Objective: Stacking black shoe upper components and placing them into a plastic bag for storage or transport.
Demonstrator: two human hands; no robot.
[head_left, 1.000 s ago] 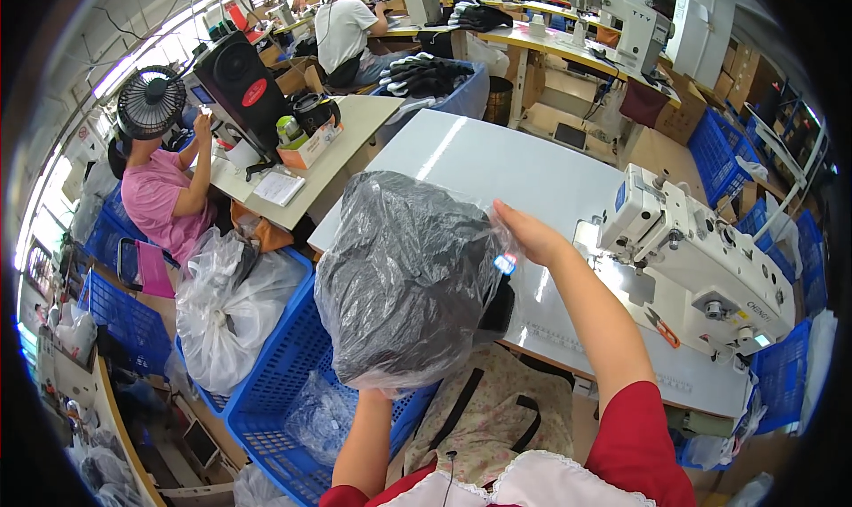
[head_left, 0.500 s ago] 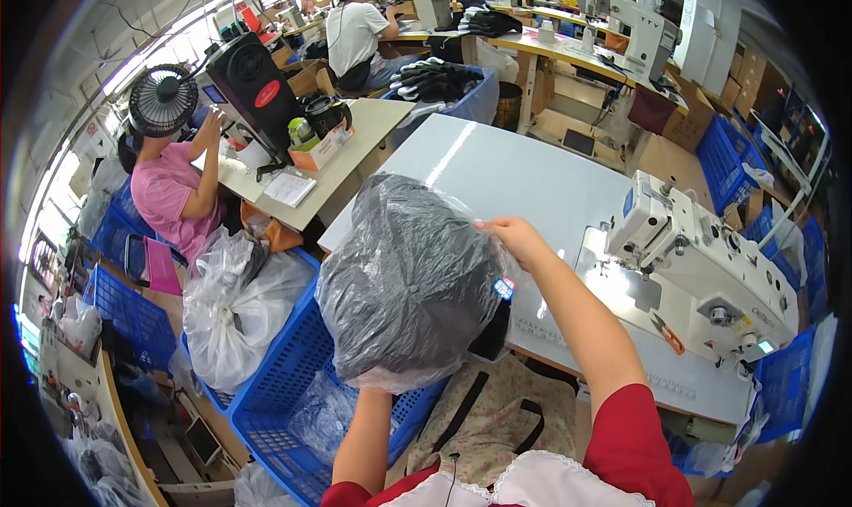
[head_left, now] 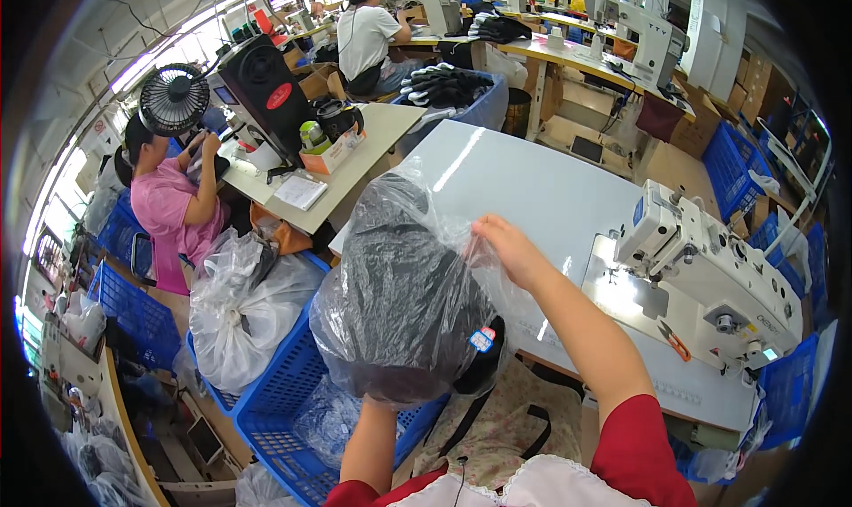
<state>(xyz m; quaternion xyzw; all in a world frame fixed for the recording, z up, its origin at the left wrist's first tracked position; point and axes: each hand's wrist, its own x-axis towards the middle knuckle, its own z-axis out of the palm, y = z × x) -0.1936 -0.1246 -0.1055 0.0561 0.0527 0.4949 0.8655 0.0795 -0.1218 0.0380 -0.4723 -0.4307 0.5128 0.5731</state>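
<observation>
Fingers (head_left: 490, 233) of right hand (head_left: 508, 248) pinch clear bag (head_left: 404, 294) of dark fabric.

Left hand hidden beneath the clear plastic bag (head_left: 404, 294).

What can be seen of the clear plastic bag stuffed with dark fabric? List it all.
The clear plastic bag stuffed with dark fabric is a thin, crinkled, glossy film bulging round with black-grey cloth. A small blue-and-red sticker sits low on its right side. It is held up in the air above the blue plastic crate, beside the white table edge. The right hand pinches its upper right film; the left hand is hidden beneath it, seemingly supporting it.
</observation>
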